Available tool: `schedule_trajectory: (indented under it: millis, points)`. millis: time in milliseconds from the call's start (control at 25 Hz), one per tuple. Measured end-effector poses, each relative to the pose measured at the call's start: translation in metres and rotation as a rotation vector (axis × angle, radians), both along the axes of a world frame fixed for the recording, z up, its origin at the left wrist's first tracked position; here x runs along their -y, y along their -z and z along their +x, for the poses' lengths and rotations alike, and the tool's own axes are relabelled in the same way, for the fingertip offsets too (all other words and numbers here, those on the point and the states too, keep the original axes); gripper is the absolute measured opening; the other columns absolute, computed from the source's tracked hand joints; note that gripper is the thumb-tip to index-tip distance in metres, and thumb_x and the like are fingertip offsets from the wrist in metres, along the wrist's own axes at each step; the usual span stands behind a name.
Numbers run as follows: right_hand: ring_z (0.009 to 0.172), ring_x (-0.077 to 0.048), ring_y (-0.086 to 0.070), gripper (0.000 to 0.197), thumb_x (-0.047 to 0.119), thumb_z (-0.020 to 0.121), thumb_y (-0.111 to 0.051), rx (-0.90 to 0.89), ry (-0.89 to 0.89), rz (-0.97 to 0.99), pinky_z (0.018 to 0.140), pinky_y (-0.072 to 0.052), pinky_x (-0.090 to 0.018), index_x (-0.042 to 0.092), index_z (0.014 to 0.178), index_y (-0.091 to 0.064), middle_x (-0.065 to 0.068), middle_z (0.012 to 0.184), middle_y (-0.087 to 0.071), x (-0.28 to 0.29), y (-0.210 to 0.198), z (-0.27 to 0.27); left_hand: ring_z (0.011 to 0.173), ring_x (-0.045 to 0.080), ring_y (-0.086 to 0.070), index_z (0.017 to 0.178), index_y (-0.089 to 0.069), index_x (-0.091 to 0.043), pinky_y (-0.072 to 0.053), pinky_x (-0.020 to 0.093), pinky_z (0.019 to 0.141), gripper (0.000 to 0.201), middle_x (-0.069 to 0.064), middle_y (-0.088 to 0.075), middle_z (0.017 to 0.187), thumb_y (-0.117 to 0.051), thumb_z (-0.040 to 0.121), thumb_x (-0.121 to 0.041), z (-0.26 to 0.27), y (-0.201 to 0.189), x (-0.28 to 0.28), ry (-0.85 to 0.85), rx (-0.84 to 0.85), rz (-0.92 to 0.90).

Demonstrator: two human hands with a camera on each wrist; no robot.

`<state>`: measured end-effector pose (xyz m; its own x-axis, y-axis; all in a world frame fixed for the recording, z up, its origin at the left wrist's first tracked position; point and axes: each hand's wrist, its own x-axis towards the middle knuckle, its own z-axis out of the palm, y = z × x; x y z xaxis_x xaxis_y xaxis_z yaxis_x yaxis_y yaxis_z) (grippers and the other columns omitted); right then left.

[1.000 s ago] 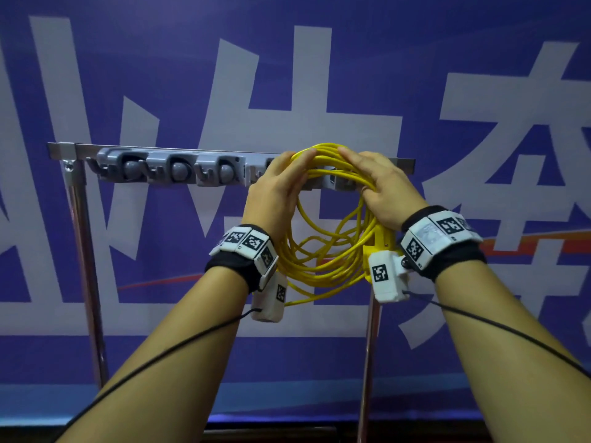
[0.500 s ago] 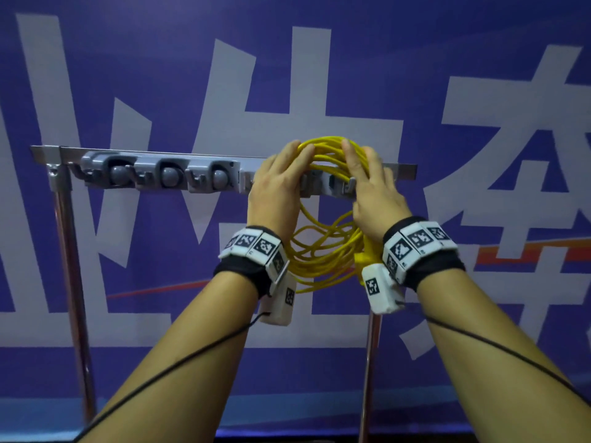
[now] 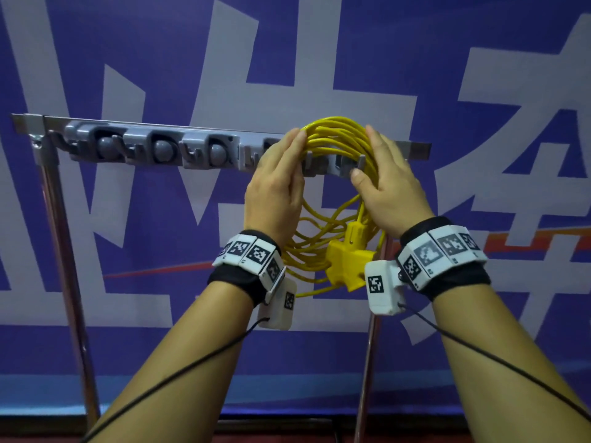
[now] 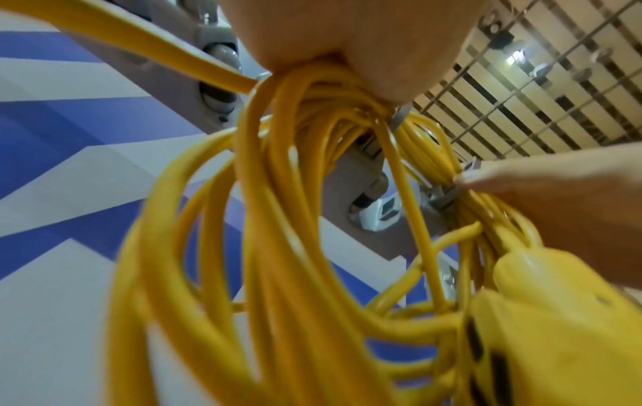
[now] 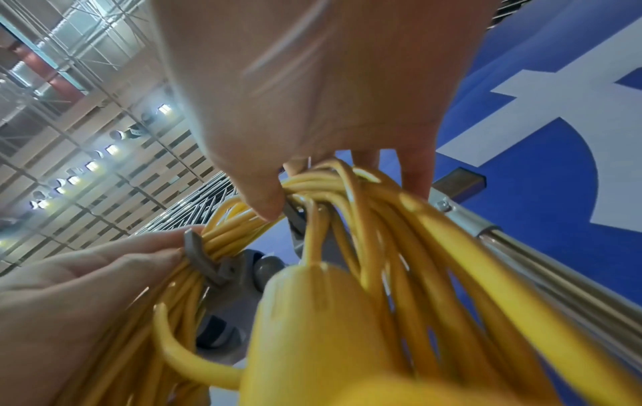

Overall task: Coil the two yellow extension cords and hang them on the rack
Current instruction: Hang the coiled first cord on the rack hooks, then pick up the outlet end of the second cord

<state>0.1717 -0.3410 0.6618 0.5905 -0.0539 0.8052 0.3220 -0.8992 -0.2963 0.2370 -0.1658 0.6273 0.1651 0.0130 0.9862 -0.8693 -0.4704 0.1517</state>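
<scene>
One coiled yellow extension cord (image 3: 335, 135) hangs on the grey rack (image 3: 192, 145), its top loops behind two grey hook prongs (image 3: 361, 161) near the rail's right end. Its yellow socket block (image 3: 348, 263) dangles below, between my wrists. My left hand (image 3: 278, 183) lies along the coil's left side with fingers straight up; in the left wrist view the cord strands (image 4: 312, 164) run out from between its thumb and palm. My right hand (image 3: 383, 187) holds the right side, thumb in front and fingers behind, as the right wrist view shows (image 5: 312, 82). No second cord is in view.
Three grey ball clamps (image 3: 163, 148) with small hooks sit unused on the rail's left part. The rack stands on two metal legs (image 3: 64, 251) in front of a blue banner (image 3: 319, 59) with large white characters. A dark floor edge shows at the bottom.
Both hands raised the coil's top above the rail, then lowered it behind the two hook prongs. The fingers have straightened, and the socket block now hangs in plain view.
</scene>
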Motion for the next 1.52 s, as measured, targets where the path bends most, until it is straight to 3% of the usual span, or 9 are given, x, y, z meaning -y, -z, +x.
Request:
schedule_trajectory:
  millis: [160,280,440,560,760,920,1080,1240,1520]
  points:
    - [0.145,-0.024,-0.023,0.062,0.029,0.101,-0.042,-0.004,0.040,0.042,0.110,-0.031,-0.047,0.030,0.154,-0.011,0.005,0.161,-0.017,-0.010,0.007,-0.003,0.128,0.021,-0.055,0.139,-0.056,-0.010,-0.044,0.023,0.102,0.041,0.006,-0.057,0.142,-0.050,0.099,-0.010,-0.008,0.016,0.000,-0.065,-0.010,-0.059]
    - [0.147,-0.025,-0.018,0.066,0.028,0.101,-0.043,-0.064,0.051,0.020,0.113,-0.025,-0.046,0.031,0.155,-0.006,0.007,0.162,-0.011,-0.010,0.003,-0.005,0.113,0.024,-0.059,0.131,-0.061,-0.007,-0.045,0.027,0.094,0.038,0.008,-0.065,0.127,-0.050,0.095,-0.011,-0.017,0.003,-0.003,-0.102,-0.025,-0.051]
    - [0.147,-0.022,-0.015,0.064,0.030,0.100,-0.043,0.054,0.051,0.045,0.116,-0.020,-0.040,0.025,0.155,-0.010,0.004,0.162,-0.011,-0.018,0.009,-0.003,0.125,0.028,-0.052,0.138,-0.053,-0.002,-0.043,0.036,0.107,0.046,0.015,-0.058,0.135,-0.046,0.094,-0.014,-0.021,-0.008,-0.002,-0.154,-0.046,-0.002]
    - [0.148,-0.024,-0.013,0.064,0.029,0.100,-0.044,0.078,0.077,0.055,0.119,-0.015,-0.040,0.022,0.155,-0.013,0.000,0.162,-0.013,-0.024,0.020,-0.002,0.123,0.031,-0.053,0.140,-0.051,-0.001,-0.044,0.042,0.107,0.048,0.016,-0.058,0.135,-0.044,0.094,-0.014,-0.024,0.007,-0.011,-0.135,-0.063,0.044]
    - [0.134,-0.030,-0.035,0.046,0.030,0.095,-0.046,0.330,0.184,0.051,0.111,-0.030,-0.038,0.013,0.138,-0.049,-0.007,0.148,-0.041,-0.040,0.049,-0.024,0.112,0.032,-0.057,0.122,-0.064,-0.003,-0.043,0.033,0.094,0.035,0.014,-0.063,0.123,-0.049,0.093,-0.016,-0.040,0.038,-0.046,-0.197,-0.080,0.050]
    - [0.116,-0.030,-0.050,0.032,0.025,0.094,-0.050,0.349,0.110,0.085,0.097,-0.036,-0.032,0.010,0.119,-0.063,-0.008,0.128,-0.057,-0.070,0.110,-0.056,0.103,0.028,-0.061,0.114,-0.067,-0.006,-0.045,0.032,0.084,0.028,0.008,-0.067,0.113,-0.050,0.097,-0.021,-0.073,0.096,-0.076,-0.183,-0.199,0.081]
    - [0.103,-0.031,-0.057,0.028,0.027,0.095,-0.049,0.149,0.022,0.119,0.089,-0.039,-0.032,0.010,0.108,-0.067,-0.007,0.111,-0.064,-0.097,0.190,-0.077,0.094,0.031,-0.063,0.109,-0.068,-0.007,-0.048,0.042,0.075,0.031,0.007,-0.069,0.104,-0.047,0.097,-0.026,-0.103,0.168,-0.098,-0.165,-0.373,0.138]
    - [0.096,-0.030,-0.060,0.026,0.027,0.095,-0.049,-0.103,-0.026,0.187,0.087,-0.047,-0.037,0.011,0.100,-0.069,-0.005,0.104,-0.066,-0.121,0.300,-0.110,0.084,0.032,-0.063,0.103,-0.069,-0.011,-0.051,0.043,0.070,0.033,0.006,-0.068,0.093,-0.043,0.095,-0.031,-0.139,0.262,-0.116,-0.115,-0.595,0.217]
    - [0.087,-0.029,-0.062,0.021,0.024,0.091,-0.052,-0.425,0.057,0.289,0.079,-0.046,-0.035,0.014,0.095,-0.070,-0.005,0.095,-0.067,-0.114,0.478,-0.167,0.088,0.033,-0.065,0.102,-0.067,-0.017,-0.051,0.042,0.069,0.032,0.005,-0.068,0.094,-0.043,0.093,-0.035,-0.190,0.425,-0.095,0.013,-0.929,0.436]
